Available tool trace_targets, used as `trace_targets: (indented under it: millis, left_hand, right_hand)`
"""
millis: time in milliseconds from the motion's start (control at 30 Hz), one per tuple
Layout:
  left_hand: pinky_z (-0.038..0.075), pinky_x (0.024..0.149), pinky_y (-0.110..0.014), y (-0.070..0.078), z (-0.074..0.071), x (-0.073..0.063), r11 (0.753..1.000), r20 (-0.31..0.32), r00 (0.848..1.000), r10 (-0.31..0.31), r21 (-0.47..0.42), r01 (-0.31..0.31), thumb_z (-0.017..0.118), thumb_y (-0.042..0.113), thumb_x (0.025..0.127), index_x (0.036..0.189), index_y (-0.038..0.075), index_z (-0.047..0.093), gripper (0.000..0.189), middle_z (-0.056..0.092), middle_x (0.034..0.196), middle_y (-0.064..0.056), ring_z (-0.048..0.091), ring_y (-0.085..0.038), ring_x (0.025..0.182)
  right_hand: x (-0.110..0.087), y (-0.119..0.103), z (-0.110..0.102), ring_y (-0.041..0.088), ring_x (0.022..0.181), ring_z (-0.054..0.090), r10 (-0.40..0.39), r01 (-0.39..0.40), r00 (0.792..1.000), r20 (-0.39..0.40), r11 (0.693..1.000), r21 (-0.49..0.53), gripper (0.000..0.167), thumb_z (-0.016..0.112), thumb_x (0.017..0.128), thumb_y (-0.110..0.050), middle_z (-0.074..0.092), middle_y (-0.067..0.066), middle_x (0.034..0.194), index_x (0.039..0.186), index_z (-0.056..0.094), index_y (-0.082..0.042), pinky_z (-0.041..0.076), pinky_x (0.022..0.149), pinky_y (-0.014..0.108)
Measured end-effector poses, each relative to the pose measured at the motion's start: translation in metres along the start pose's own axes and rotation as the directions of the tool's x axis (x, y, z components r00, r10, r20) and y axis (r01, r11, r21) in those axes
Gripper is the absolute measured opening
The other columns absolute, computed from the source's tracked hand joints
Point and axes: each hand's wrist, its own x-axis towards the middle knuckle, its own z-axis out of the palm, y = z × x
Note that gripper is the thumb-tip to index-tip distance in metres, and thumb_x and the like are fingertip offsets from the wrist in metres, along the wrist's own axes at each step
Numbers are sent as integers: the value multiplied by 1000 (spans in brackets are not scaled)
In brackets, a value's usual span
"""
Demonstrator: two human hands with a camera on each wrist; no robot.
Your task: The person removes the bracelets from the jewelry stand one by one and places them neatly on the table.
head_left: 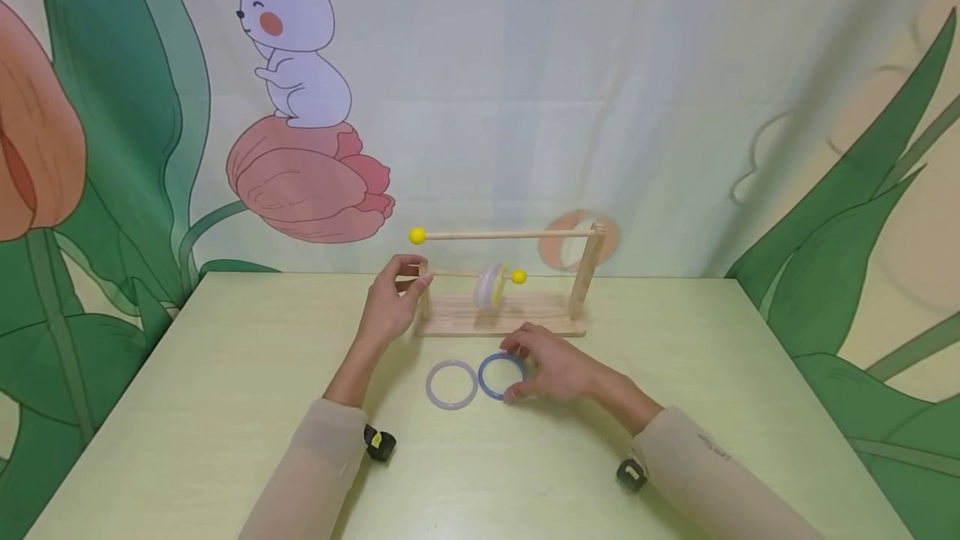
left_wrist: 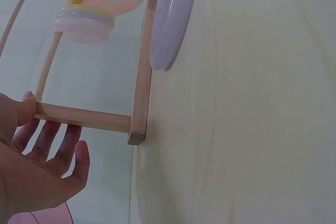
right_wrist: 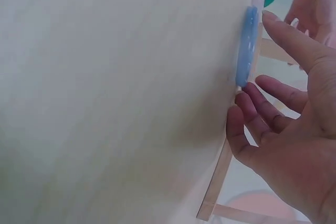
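A wooden ring stand (head_left: 500, 327) stands toward the back of the table. My left hand (head_left: 392, 300) grips its shorter left post between thumb and fingers, seen closely in the left wrist view (left_wrist: 84, 116). Several pale purple, white and yellow rings (head_left: 490, 286) hang on the lower rod, inside its yellow ball end (head_left: 519, 277). In front of the stand, a blue ring (head_left: 492, 391) lies flat on the table. My right hand (head_left: 558, 365) spans it, thumb at the near edge and fingers at the far edge; firm contact is unclear. Beside it lies a lavender ring (head_left: 452, 407).
The upper rod (head_left: 502, 235) runs left from the taller right post (head_left: 587, 273) and ends in another yellow ball (head_left: 417, 236). Behind the pale table (head_left: 247, 407) hangs a printed curtain (head_left: 480, 107) with a rabbit and flowers. Black wrist devices (head_left: 380, 444) sit under the sleeves.
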Motion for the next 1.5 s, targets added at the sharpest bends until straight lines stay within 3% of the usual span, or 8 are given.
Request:
trace_targets:
  millis: [167, 367, 500, 633, 800, 933, 1133, 1500]
  left_hand:
    - [53, 105, -52, 1, 0, -1, 1000, 1, 1000, -2, -4, 2, 65, 28, 108, 139, 15, 60, 34, 63, 134, -14, 64, -39, 124]
    - [53, 105, -51, 1, 1, -1, 1000, 4, 1000, -2, -2, 2, 66, 29, 108, 138, 16, 61, 34, 64, 134, -13, 65, -38, 124]
    - [53, 105, -51, 1, 1, 0, 1000, 2, 1000, 2, -7, -2, 66, 28, 108, 138, 16, 61, 33, 64, 134, -13, 65, -38, 124]
    - [54, 104, -52, 2, 1, 0, 1000, -2, 1000, 9, -15, -9, 66, 26, 107, 138, 15, 61, 33, 64, 133, -13, 65, -39, 123]
    - [54, 103, -53, 1, 3, -2, 1000, 17, 1000, 9, -22, -9, 66, 25, 107, 138, 15, 60, 33, 65, 132, -15, 66, -40, 122]
    - [54, 104, -52, 1, 3, -2, 1000, 13, 1000, 7, -24, -7, 67, 26, 107, 137, 16, 61, 33, 64, 133, -14, 65, -39, 123]
    - [54, 103, -54, 1, 1, -2, 1000, 3, 1000, 20, -21, -20, 67, 26, 107, 137, 15, 61, 33, 64, 134, -14, 65, -41, 123]
    - [55, 103, -53, 1, 0, -1, 1000, -2, 1000, 18, -17, -18, 66, 25, 107, 138, 14, 61, 32, 65, 134, -15, 66, -41, 122]
  right_hand:
    - [0, -1, -7, 28, 112, 61, 4, -2, 999, -48, 999, 40, 63, 93, 84, -31, 65, 10, 121, 133, 66, -1, 54, 94, 42]
    - [-1, -4, -17, 34, 110, 62, 3, 26, 980, -197, 990, 142, 52, 89, 89, -29, 68, 12, 120, 130, 67, -3, 57, 90, 51]
    - [3, -11, -27, 37, 109, 63, -18, 68, 951, -309, 986, 152, 45, 89, 89, -26, 68, 4, 115, 125, 70, -8, 57, 87, 52]
    - [10, -18, -34, 36, 106, 64, -63, 111, 907, -416, 989, 93, 43, 90, 88, -26, 67, -1, 110, 123, 72, -9, 58, 83, 49]
    - [18, -21, -34, 30, 102, 62, -97, 119, 857, -506, 993, 10, 42, 90, 87, -24, 67, 2, 111, 120, 72, -5, 56, 81, 44]
    - [27, -21, -34, 30, 107, 58, -92, 95, 835, -542, 995, -24, 45, 89, 88, -26, 66, 7, 116, 122, 72, -3, 54, 86, 45]
    - [40, -19, -35, 28, 112, 51, -61, 34, 825, -561, 998, -58, 48, 88, 89, -29, 65, 10, 118, 125, 71, -3, 48, 96, 46]
    - [46, -12, -35, 30, 117, 47, -48, -18, 834, -550, 993, -115, 61, 90, 86, -32, 61, 11, 126, 133, 66, -2, 48, 95, 44]
